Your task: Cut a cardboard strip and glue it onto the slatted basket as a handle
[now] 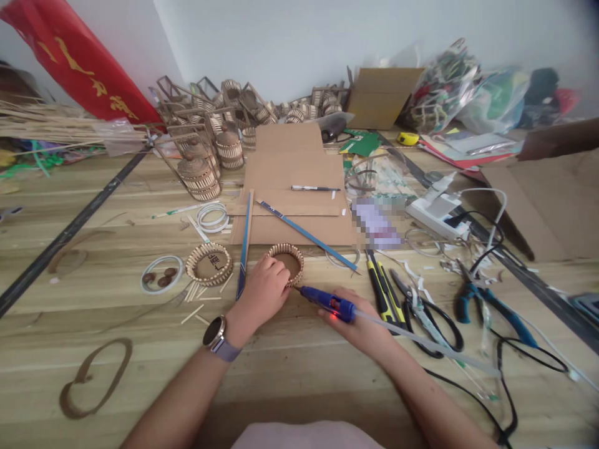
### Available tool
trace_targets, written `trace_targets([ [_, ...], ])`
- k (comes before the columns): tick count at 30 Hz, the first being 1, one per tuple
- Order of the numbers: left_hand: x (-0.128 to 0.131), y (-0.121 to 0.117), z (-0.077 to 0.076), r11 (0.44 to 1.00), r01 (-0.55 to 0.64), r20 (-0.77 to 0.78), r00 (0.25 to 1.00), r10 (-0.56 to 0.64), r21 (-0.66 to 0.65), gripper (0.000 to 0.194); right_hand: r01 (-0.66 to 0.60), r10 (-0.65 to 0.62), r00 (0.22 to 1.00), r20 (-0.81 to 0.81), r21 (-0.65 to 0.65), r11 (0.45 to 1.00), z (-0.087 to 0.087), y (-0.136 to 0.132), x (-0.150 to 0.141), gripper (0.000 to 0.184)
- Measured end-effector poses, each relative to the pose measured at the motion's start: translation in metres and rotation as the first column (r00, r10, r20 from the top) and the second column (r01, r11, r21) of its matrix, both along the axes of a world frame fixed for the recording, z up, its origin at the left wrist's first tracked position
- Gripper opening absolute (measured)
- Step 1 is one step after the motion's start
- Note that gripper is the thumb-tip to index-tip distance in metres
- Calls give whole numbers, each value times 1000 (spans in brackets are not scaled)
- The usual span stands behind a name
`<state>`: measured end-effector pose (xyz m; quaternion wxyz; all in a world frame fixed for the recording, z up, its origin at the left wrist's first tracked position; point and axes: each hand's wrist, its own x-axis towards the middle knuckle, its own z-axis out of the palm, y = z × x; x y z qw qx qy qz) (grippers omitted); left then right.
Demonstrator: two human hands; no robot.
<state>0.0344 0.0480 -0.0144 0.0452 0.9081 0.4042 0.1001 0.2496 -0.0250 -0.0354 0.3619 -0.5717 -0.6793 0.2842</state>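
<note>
A white ring (181, 267) is lying around brown beads (163, 282), perhaps keeping them from rolling; a larger slatted basket (224, 279) is sitting beside it; the left hand (264, 287) is clamping the small basket's (300, 265) left side, fingers close together, seemingly steadying it on the table (290, 380); the right hand (362, 324) is curling its fingers around the blue glue gun (327, 302), holding the nozzle near the rim, likely for aim.
</note>
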Motion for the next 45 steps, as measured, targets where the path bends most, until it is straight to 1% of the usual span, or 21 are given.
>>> trace_targets([
  [7,2,-1,-2,1000,-19,19,1000,19,1,11,-29,26,996,80,38,999,-1,1,-2,23],
  [12,2,-1,-2,1000,-21,31,999,21,-2,11,-30,21,992,123,66,997,-3,0,-2,23],
  [20,2,0,-3,1000,-26,34,999,26,0,11,-68,37,965,261,109,992,-5,-1,-2,21],
  [27,1,0,-3,1000,-23,26,999,23,2,11,-73,26,951,307,142,987,-8,-2,-3,20],
  [33,1,1,-3,1000,-21,19,1000,21,0,11,-68,14,945,327,155,986,-7,-2,-3,21],
  [45,1,0,1,1000,-4,-23,1000,4,-3,9,-54,-2,931,365,144,988,-7,-3,-5,22],
])
